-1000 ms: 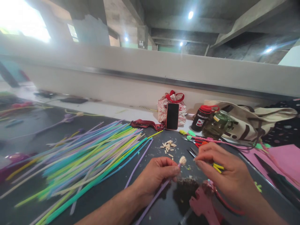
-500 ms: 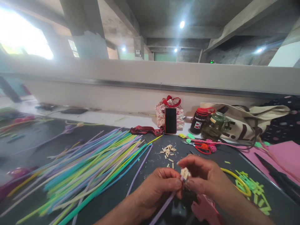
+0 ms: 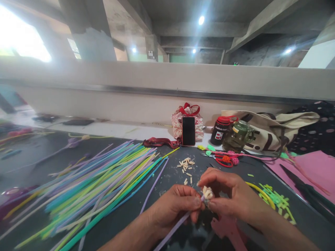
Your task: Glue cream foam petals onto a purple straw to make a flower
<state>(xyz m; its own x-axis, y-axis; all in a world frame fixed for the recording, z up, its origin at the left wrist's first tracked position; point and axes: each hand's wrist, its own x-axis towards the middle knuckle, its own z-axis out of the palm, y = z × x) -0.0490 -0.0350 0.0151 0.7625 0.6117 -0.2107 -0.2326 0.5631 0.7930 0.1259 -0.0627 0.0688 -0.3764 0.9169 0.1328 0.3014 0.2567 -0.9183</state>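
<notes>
My left hand (image 3: 183,202) is closed, thumb and fingers pinching a purple pipe cleaner (image 3: 172,232) just below its top end. On that end sits a small cluster of short cream pieces (image 3: 207,192), bunched like a flower head. My right hand (image 3: 227,197) curls around the cluster from the right, its thumb against the base and its index finger arched above; the exact contact is partly hidden. Beneath the right hand lies a pink plastic tool (image 3: 227,228), partly covered. Loose cut cream pieces (image 3: 186,164) are scattered on the dark table just beyond my hands.
A wide bundle of coloured pipe cleaners (image 3: 104,188) covers the left. Green cut pieces (image 3: 277,198) and a yellow ring (image 3: 264,193) lie right. Behind are red-handled scissors (image 3: 225,164), a phone (image 3: 188,130), a black bottle (image 3: 219,134), a green jug (image 3: 237,136) and black-handled scissors (image 3: 303,184).
The view has shifted slightly, so the scene sits a little higher and further left. Both hands keep nearly the same hold on the purple pipe cleaner and the cream cluster.
</notes>
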